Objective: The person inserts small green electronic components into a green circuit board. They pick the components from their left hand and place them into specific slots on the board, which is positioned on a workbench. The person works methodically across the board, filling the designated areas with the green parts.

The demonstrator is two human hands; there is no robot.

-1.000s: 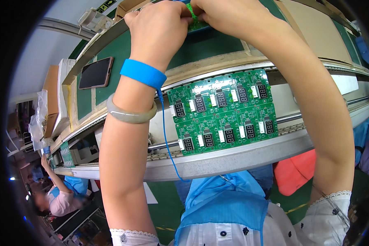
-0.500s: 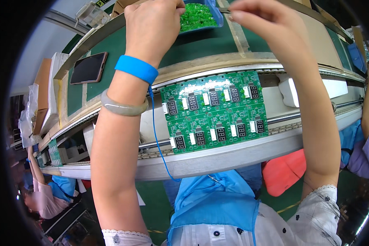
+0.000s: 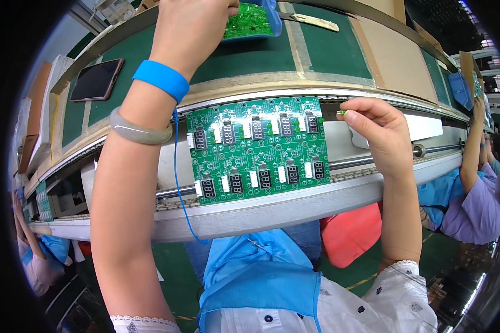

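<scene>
My right hand (image 3: 380, 130) pinches a small green LED (image 3: 343, 112) with thin leads between thumb and forefinger, just right of the circuit board panel (image 3: 244, 152). That green panel lies across the conveyor rails, carrying two rows of black digit displays and white connectors. A few green LEDs stand by the displays in its far row. At the top edge, my left hand (image 3: 189, 30) is closed beside a blue bin (image 3: 276, 22) heaped with green LEDs (image 3: 250, 21). Its fingertips are partly cut off, and what they hold is hidden. A blue wrist strap (image 3: 161, 80) circles my left wrist.
A dark phone (image 3: 97, 80) lies on the green bench at the left. Right of the bin is a flat pale tool (image 3: 315, 21). The conveyor's metal front rail (image 3: 261, 216) runs between me and the panel. Other people sit at the far left and right (image 3: 475, 205).
My right hand has come down and toward me from beside the bin to the panel's right, the LED now visible in its pinch. My left hand stays by the bin. The whole view has shifted.
</scene>
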